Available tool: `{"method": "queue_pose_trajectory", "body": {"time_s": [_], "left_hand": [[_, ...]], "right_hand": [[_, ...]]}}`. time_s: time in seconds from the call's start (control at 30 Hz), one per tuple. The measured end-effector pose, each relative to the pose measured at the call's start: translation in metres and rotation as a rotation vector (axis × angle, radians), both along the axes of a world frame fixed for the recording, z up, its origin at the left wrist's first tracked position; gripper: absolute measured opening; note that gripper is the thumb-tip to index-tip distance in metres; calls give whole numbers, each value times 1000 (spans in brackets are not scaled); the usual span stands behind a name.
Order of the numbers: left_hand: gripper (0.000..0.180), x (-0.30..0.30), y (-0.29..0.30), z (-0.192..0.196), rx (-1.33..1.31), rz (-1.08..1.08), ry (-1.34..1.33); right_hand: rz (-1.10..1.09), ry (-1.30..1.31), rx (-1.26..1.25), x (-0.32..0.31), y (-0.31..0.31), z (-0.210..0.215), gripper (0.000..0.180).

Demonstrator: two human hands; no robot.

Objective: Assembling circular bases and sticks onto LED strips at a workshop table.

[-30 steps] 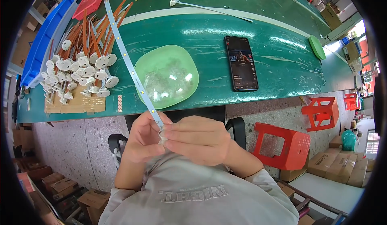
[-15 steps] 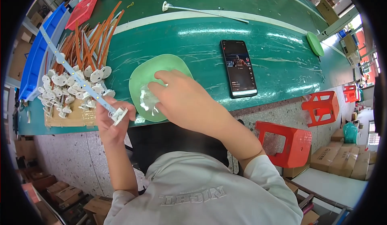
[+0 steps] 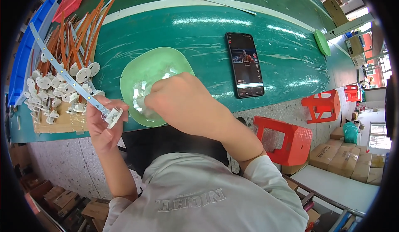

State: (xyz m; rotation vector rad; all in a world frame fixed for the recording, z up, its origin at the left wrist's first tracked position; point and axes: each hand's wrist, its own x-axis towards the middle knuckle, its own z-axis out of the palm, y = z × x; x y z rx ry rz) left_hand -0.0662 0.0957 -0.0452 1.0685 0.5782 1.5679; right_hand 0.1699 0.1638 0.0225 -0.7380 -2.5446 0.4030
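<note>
My left hand [image 3: 102, 132] is closed around the lower end of an LED strip [image 3: 62, 72], a narrow pale bar with small yellow chips, which slants up to the left. A white end piece [image 3: 114, 117] with thin wires sits at its bottom, by my fingertips. Over a green plate [image 3: 132, 67], my right hand [image 3: 176, 97] has its fingers curled together; whatever they pinch is hidden beneath the hand. Small clear plastic pieces [image 3: 138, 91] lie in the plate. Left of my left hand, a pile of similar strips with round white ends [image 3: 43, 82] rests on cardboard.
A phone [image 3: 245, 65] with its screen lit lies on the green table [image 3: 286, 61]. Another strip [image 3: 208, 0] lies at the back. Blue [image 3: 23, 61] and red [image 3: 72, 0] trays stand at the far left, a second green plate [image 3: 321, 43] at the right. Red stools [image 3: 286, 140] stand beyond the table edge.
My right hand's fingers, spread over the plate before, are now curled together. The whole view has shifted slightly, and my left hand still holds the strip.
</note>
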Motion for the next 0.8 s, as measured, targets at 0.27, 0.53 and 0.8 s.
{"method": "queue_pose_trajectory", "body": {"time_s": [0.27,0.53,0.8], "left_hand": [[71,4,-2,2,-1,10,46],[69,5,-1,2,13,33,56],[69,5,-1,2,20,39,48]], "right_hand": [[-62,169,-51,0,-9,-3,3],[-122,321,-92,-1,-14,-5,7],[-114,298,-80,5,-16,-4,10]]}}
